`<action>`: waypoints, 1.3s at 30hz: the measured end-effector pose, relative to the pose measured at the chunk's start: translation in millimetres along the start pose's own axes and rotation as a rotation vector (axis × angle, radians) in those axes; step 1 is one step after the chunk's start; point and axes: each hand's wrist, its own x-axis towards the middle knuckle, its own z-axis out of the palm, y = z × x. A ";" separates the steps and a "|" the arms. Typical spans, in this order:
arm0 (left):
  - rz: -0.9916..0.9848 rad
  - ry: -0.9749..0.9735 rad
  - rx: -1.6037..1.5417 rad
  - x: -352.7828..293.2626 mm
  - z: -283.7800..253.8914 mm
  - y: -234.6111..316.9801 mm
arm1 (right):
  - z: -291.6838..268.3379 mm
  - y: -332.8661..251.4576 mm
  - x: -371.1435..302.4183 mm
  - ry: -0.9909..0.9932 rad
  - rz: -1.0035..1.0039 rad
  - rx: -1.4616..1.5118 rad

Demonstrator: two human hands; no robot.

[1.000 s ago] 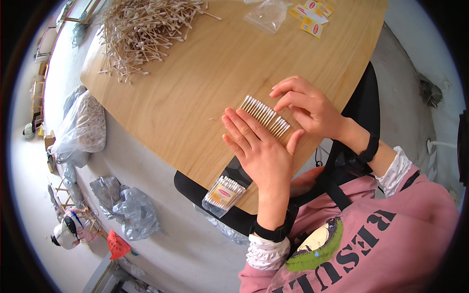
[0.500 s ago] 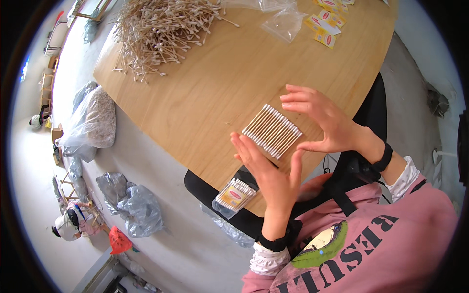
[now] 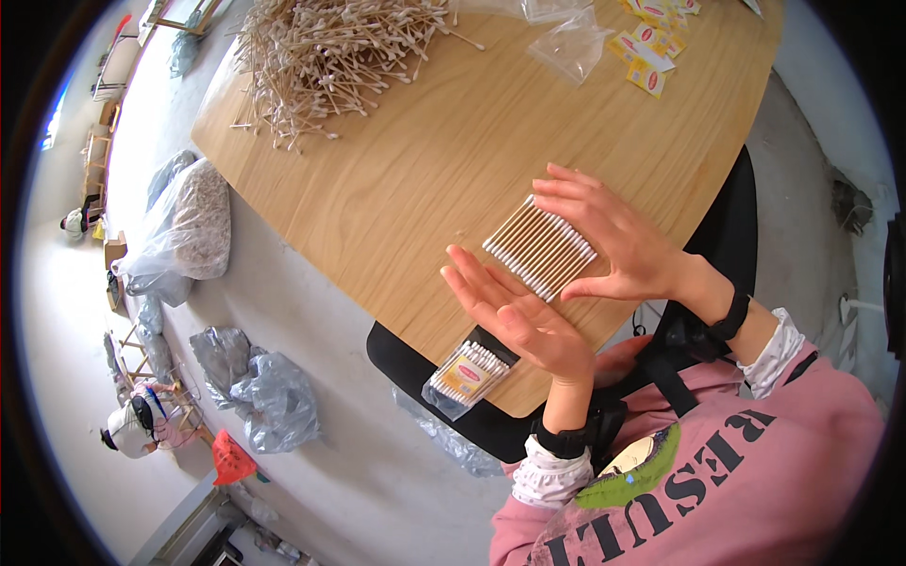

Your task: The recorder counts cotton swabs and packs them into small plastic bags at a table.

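Fingers (image 3: 569, 191) stretched out and apart from the thumb (image 3: 587, 287), the right hand (image 3: 628, 236) curves open about the right end of a row of cotton swabs (image 3: 540, 247) on the wooden table (image 3: 406, 189), though I can't tell whether it touches them, while the left hand (image 3: 528, 325), also open, tilts its palm upward just on the near side. By the table's near edge a small clear bag (image 3: 445, 403) holds more swabs (image 3: 490, 357) and a yellow card (image 3: 463, 375); on the floor (image 3: 344, 377), left, a big clear bag (image 3: 203, 222) bulges with something pale.
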 end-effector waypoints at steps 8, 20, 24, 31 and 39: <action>-0.018 -0.010 -0.022 4.3 7.2 1.6 | 32.1 -19.4 13.2 0.329 0.295 0.929; -0.022 -0.033 -0.045 25.2 1.9 -2.6 | 28.7 -3.1 32.1 0.345 0.259 0.927; -0.030 -0.021 -0.074 24.0 0.6 -6.1 | 28.1 -2.3 36.4 0.336 0.268 0.941; -0.039 -0.069 0.068 24.0 -5.3 5.0 | 19.2 1.5 27.4 0.374 0.259 0.962; 0.252 -0.753 1.572 7.8 -0.9 23.1 | -11.2 19.2 3.7 0.413 0.230 0.698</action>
